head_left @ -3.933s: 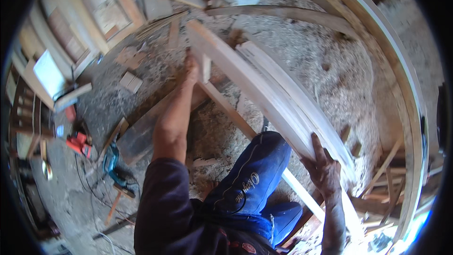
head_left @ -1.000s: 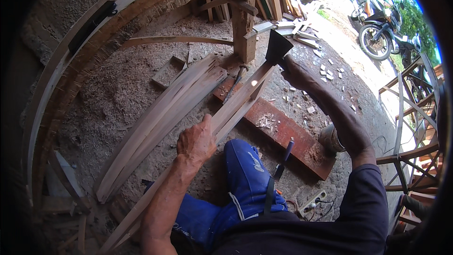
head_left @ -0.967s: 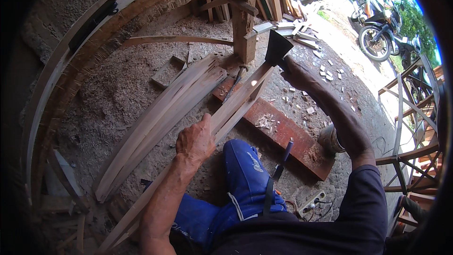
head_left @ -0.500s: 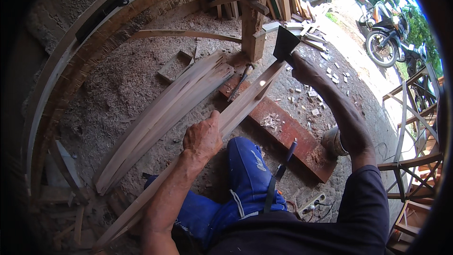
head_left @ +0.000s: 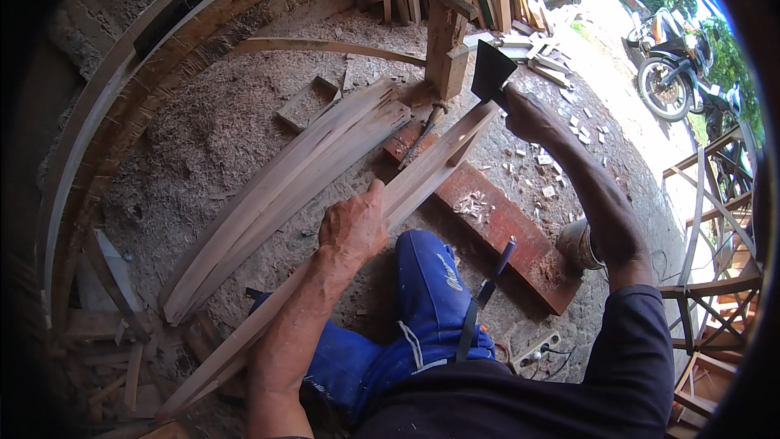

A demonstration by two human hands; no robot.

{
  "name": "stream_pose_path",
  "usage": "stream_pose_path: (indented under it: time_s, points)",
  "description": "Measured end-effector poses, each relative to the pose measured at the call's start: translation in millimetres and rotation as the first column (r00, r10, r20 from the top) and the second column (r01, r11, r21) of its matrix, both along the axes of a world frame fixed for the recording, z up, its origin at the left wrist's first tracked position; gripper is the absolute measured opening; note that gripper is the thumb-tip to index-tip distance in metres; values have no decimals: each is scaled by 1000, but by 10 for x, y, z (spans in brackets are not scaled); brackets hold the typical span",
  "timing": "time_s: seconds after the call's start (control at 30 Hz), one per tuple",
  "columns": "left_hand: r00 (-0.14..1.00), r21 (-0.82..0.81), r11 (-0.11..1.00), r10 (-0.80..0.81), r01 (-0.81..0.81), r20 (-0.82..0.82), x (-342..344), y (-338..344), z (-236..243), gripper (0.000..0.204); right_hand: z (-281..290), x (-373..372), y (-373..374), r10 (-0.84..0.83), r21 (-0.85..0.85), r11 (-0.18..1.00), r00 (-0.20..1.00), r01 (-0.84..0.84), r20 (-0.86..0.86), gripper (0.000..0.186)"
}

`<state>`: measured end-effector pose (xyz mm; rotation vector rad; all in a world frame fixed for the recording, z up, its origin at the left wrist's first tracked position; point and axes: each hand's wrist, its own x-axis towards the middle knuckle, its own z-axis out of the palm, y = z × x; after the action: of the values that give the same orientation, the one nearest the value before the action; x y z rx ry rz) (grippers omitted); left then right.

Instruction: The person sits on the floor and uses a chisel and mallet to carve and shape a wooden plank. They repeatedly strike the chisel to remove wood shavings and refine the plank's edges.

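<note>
My left hand (head_left: 354,223) is closed around a long, narrow wooden plank (head_left: 422,164) that slants from the lower left up to the right. The plank's far end lies across a reddish wooden block (head_left: 515,237) on the ground. In my right hand (head_left: 532,118) is a hatchet (head_left: 493,71), its broad dark blade just above the plank's far tip. The hatchet's handle is mostly covered by my fingers. A chisel-like tool (head_left: 423,136) with a wooden handle rests by the far end of the block, left of the plank.
Several curved boards (head_left: 280,203) lie stacked left of the plank. A wooden post (head_left: 446,41) stands beyond it, and a large curved beam (head_left: 154,85) arches over the left. A bucket (head_left: 578,245), wood chips (head_left: 546,161), a power strip (head_left: 536,351) and motorcycles (head_left: 666,85) are at the right.
The whole view has shifted slightly. Both hands keep nearly the same places, with the hatchet still raised at the plank's far end and the plank still held.
</note>
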<state>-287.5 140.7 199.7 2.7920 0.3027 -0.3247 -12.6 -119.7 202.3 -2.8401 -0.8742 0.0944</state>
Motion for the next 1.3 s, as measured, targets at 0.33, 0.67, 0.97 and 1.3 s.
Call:
stream_pose_path:
  time_s: [0.33,0.67,0.97,1.3]
  points:
    - [990,-4,1000,11,-11,140,-121,178,-115,34,-344,492,12,98,163,973,931,-163,351,43]
    - [748,240,876,181,-417,639,-2546,881,-567,56,-789,1188,-91,235,121,962,969,-243,80,74]
    - [288,198,406,172,-892,942,-4445,1661,-753,60,215,-1110,1934,593,122,801,805,-587,-21,61]
    - [73,38,468,56,-883,996,-4207,1827,-824,31,874,-4744,4198,977,222,208,190,-952,-101,39]
